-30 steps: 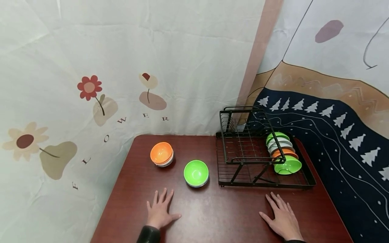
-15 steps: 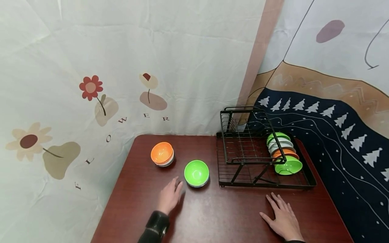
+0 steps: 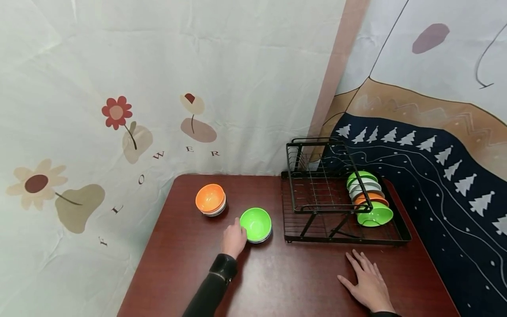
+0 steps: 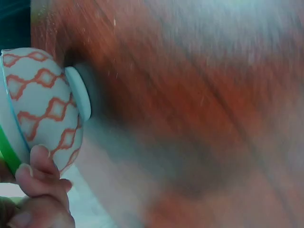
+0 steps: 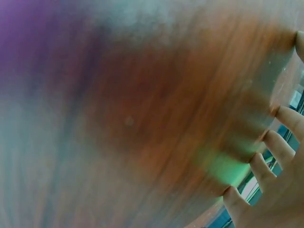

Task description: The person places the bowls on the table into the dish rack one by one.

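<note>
My left hand (image 3: 234, 240) is at the left rim of a green bowl (image 3: 256, 223), the top one of a small nested stack. Its fingers curl at that rim, pinching it. Under the green bowl, a white bowl with an orange-red pattern (image 4: 47, 99) shows in the left wrist view, fingertips overlapping its side. My right hand (image 3: 368, 281) rests on the table in front of the rack, fingers spread and holding nothing. In the right wrist view its fingers (image 5: 280, 147) touch the tabletop.
Behind and left stands another stack with an orange bowl (image 3: 210, 198) on top of white ones. A black two-tier dish rack (image 3: 309, 241) stands at the right; green, white and orange bowls (image 3: 368, 198) lean in a row on its lower tier. Printed cloth (image 3: 245, 88) hangs behind the table.
My left hand has lifted from lying spread on the table, moved forward and right, and closed at the green bowl's rim. The right hand and the bowls have stayed in place.
</note>
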The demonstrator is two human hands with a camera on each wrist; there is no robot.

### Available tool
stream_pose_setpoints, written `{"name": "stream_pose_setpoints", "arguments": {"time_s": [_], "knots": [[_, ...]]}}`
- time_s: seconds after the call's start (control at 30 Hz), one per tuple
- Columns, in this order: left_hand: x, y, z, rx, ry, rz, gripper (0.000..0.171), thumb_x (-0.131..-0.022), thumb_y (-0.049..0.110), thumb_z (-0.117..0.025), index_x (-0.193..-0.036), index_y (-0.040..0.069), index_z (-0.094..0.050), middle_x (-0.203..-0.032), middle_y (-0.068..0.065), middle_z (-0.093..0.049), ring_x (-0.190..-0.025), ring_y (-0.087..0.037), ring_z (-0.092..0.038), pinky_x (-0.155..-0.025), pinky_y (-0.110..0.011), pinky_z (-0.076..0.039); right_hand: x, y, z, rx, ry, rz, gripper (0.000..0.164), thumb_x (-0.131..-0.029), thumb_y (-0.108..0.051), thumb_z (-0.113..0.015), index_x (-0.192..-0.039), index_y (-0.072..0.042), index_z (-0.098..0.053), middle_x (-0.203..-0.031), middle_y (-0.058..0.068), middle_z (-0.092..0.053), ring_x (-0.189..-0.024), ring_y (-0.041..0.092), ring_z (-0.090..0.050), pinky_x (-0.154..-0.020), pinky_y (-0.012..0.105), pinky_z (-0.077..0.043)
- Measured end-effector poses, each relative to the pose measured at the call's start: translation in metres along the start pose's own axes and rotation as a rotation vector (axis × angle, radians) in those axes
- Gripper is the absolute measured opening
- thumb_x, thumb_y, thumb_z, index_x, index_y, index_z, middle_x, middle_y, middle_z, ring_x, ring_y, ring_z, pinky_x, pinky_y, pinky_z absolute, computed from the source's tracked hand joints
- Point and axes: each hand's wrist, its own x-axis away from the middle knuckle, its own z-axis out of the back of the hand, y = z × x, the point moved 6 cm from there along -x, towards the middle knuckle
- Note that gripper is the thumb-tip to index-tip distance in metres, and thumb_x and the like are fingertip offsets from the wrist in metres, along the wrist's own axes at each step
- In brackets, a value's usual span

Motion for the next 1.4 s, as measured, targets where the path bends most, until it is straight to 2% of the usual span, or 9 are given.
{"name": "stream_pose_setpoints", "arguments": {"time_s": [0.2,0.43,0.57,0.67,0.77,0.9,1.0,1.13,1.4], "knots": [[-0.008,0.002,0.0,-0.093,0.064,-0.099,0.044,-0.102,0.019,-0.063,-0.142,0.0,-0.067,-0.087,-0.023,-0.079,-0.075,-0.044,-0.076,-0.068,-0.056,-0.063,-0.002,0.001,-0.002,0.001,-0.016,-0.013,0.09,-0.096,-0.058,-0.078,-0.16,0.0,-0.052,-0.167,0.037,-0.043,-0.157,0.061,-0.034,-0.126,0.082,-0.025],[-0.009,0.0,0.001,-0.116,0.059,-0.135,0.043,-0.105,0.018,-0.061,-0.145,0.001,-0.065,-0.087,-0.022,-0.079,-0.073,-0.042,-0.076,-0.067,-0.054,-0.063,-0.003,0.0,-0.003,-0.016,-0.021,-0.018,0.091,-0.096,-0.058,-0.078,-0.161,0.0,-0.052,-0.168,0.037,-0.042,-0.158,0.061,-0.032,-0.126,0.081,-0.023],[-0.014,-0.004,-0.005,-0.171,0.095,-0.174,0.043,-0.105,0.023,-0.063,-0.143,0.004,-0.065,-0.083,-0.018,-0.078,-0.068,-0.039,-0.073,-0.062,-0.053,-0.061,-0.003,-0.001,-0.002,-0.018,-0.019,-0.019,0.091,-0.096,-0.057,-0.078,-0.161,0.0,-0.052,-0.168,0.037,-0.041,-0.158,0.061,-0.032,-0.126,0.081,-0.023],[-0.018,-0.005,-0.003,-0.147,0.11,-0.172,0.044,-0.103,0.023,-0.065,-0.142,0.003,-0.065,-0.08,-0.017,-0.076,-0.066,-0.038,-0.072,-0.059,-0.052,-0.06,-0.003,-0.002,-0.002,-0.021,-0.027,-0.023,0.092,-0.096,-0.058,-0.078,-0.161,0.0,-0.051,-0.168,0.037,-0.041,-0.159,0.061,-0.031,-0.127,0.081,-0.022],[-0.012,0.007,0.021,-0.046,0.109,-0.143,0.042,-0.102,0.017,-0.062,-0.141,0.0,-0.064,-0.081,-0.022,-0.075,-0.07,-0.041,-0.074,-0.061,-0.054,-0.06,-0.003,-0.002,-0.002,-0.018,-0.041,-0.028,0.093,-0.097,-0.06,-0.077,-0.162,0.0,-0.05,-0.169,0.037,-0.04,-0.16,0.061,-0.03,-0.128,0.081,-0.021],[0.011,0.043,0.085,0.153,0.076,-0.103,0.034,-0.098,0.005,-0.062,-0.13,-0.004,-0.067,-0.088,-0.028,-0.076,-0.077,-0.045,-0.075,-0.067,-0.058,-0.061,-0.003,-0.002,0.0,-0.016,-0.048,-0.028,0.094,-0.097,-0.062,-0.076,-0.163,0.0,-0.049,-0.169,0.037,-0.039,-0.16,0.061,-0.029,-0.128,0.081,-0.021],[0.029,0.065,0.119,0.259,0.029,-0.07,0.027,-0.096,-0.002,-0.064,-0.122,-0.004,-0.068,-0.086,-0.027,-0.076,-0.064,-0.036,-0.073,-0.062,-0.049,-0.062,-0.002,-0.001,0.0,-0.021,-0.044,-0.027,0.094,-0.097,-0.061,-0.076,-0.162,0.0,-0.05,-0.169,0.037,-0.04,-0.159,0.061,-0.03,-0.128,0.081,-0.021],[0.045,0.074,0.126,0.275,-0.024,-0.057,0.027,-0.097,-0.003,-0.065,-0.123,-0.003,-0.069,-0.083,-0.022,-0.075,-0.055,-0.02,-0.065,-0.057,-0.035,-0.057,-0.001,0.001,0.0,-0.02,-0.036,-0.027,0.092,-0.097,-0.059,-0.077,-0.162,0.0,-0.051,-0.168,0.037,-0.041,-0.158,0.061,-0.031,-0.127,0.081,-0.022],[0.072,0.089,0.113,0.309,-0.099,-0.117,0.032,-0.096,-0.003,-0.064,-0.128,-0.004,-0.068,-0.083,-0.02,-0.074,-0.059,-0.016,-0.063,-0.057,-0.029,-0.053,-0.002,0.002,-0.001,-0.015,-0.031,-0.02,0.093,-0.097,-0.062,-0.076,-0.162,0.0,-0.051,-0.168,0.037,-0.041,-0.158,0.061,-0.031,-0.127,0.081,-0.022]]}}
